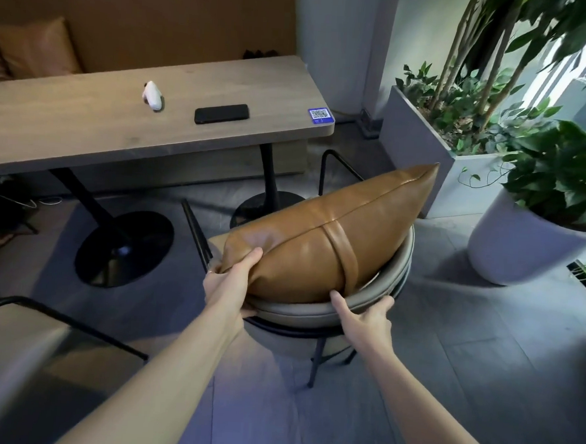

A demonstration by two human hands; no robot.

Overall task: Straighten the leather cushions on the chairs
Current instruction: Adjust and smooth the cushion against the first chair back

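The leather cushion (321, 237) stands on its edge inside the grey chair (376, 295), leaning on the curved backrest, directly in front of both hands and a little above them. Its long axis runs from the lower left, close to the person, up to the far right corner, so it sits slanted and not level with the backrest. The left hand (228, 283) is closed on the near left corner of the cushion, with the thumb on top and the fingers under the edge. The right hand (364, 317) is spread flat on the backrest rim, its index finger touching the bottom of the cushion near the leather strap; it grips nothing. The left hand is therefore the one that controls the cushion, and I judge the coming move must turn the cushion around this corner until it is level. I count two brown cushions: this one and another cushion (34, 48) on the bench behind the table (84, 133). Two chairs are visible, the second chair (19, 349) at lower left. On the table lie one phone (221, 113) and one white device (153, 96).
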